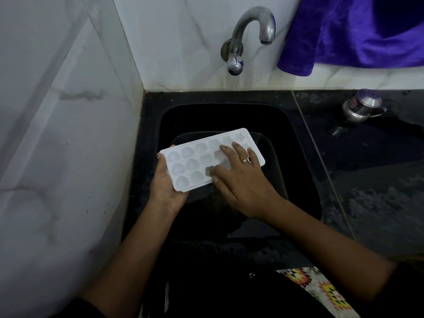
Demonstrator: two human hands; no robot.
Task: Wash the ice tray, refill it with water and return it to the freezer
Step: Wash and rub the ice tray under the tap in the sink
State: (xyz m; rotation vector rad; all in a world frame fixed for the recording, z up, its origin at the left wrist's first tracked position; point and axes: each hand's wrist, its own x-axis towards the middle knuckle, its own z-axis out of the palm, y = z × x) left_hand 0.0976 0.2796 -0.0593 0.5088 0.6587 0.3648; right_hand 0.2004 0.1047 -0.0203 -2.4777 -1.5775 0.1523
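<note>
Gripping tray; right hand seemingly flat.

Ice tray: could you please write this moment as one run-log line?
step: washing | left hand holds ice tray end, over sink | right hand flat on cells | tap: no stream seen

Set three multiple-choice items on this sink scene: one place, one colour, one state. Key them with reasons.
1. Where is the ice tray? A. over the sink B. on the counter C. inside a freezer
2. The hanging cloth is: A. green B. purple C. red
3. The right hand is: A. gripping the tap B. clenched, empty C. flat on the tray's cells
Key: 1 A, the left hand holds it above the black sink; 2 B, it shows purple at upper right; 3 C, its fingers lie straight across the cells.
</note>
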